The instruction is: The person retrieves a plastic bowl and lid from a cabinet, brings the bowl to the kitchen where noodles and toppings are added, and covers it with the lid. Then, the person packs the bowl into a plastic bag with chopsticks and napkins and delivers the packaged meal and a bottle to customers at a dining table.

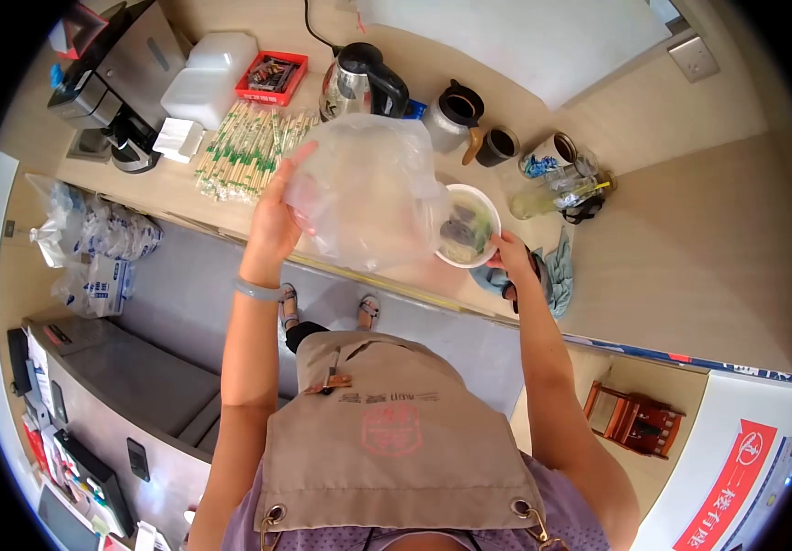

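A translucent plastic bag [368,188] hangs puffed out in front of me, with the fingers of my left hand [278,209] wrapped round its left side. To its right, my right hand [514,257] grips the rim of a round white bowl [452,255] holding greenish food and something dark under what looks like a clear lid. The bag's right edge overlaps the bowl's left rim. Both are over the front part of the wooden counter [322,241].
Behind the bag stand a kettle [359,83], a coffee pot [453,115] and a dark cup [498,145]. Wrapped chopsticks [247,150], a red tray [272,77] and white containers [208,83] lie back left. A glass jar [543,196] lies right, near a grey-green cloth [559,274].
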A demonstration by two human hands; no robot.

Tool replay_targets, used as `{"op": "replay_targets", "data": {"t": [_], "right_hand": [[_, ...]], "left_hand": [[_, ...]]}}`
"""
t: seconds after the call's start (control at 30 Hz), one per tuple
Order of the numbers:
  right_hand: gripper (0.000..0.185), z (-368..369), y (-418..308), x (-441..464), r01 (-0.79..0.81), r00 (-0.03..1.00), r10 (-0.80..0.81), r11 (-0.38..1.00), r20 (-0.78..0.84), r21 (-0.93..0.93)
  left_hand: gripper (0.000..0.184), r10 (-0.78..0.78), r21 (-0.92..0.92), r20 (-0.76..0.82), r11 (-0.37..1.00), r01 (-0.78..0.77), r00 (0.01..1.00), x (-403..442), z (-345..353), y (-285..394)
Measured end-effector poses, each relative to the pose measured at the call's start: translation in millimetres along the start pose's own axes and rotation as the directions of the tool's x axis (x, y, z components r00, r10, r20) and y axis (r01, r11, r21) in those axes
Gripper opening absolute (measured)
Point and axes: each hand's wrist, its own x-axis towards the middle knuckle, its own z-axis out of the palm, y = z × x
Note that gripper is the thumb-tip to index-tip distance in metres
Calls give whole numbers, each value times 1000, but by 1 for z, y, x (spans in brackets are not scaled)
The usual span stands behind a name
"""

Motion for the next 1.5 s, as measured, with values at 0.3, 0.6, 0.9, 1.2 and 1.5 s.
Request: {"op": "replay_targets", "data": {"t": [0.3, 0.6, 0.9, 1.2, 1.5], "right_hand": [[28, 80, -139, -98, 867, 471, -878, 478, -79, -143], [33, 206, -148, -27, 503, 606, -474, -393, 638, -770], [100, 181, -110, 97, 572, 722, -169, -401, 671, -716], [25, 96, -156, 62, 799, 534, -629, 593, 565, -95], [27, -30, -15, 42, 379, 856, -515, 686, -47, -621]], "left_hand": [[49, -119, 38, -17, 992, 120, 993, 6, -34, -28], [50, 450, 941, 298, -285, -181, 842, 20, 18, -62], [76, 26, 882, -262, -399, 250, 965, 74, -80, -142], [59, 91, 912, -272, -291, 287, 958, 77, -57, -124], [25, 43, 783, -97, 620, 50, 994, 24, 43, -189]]}}
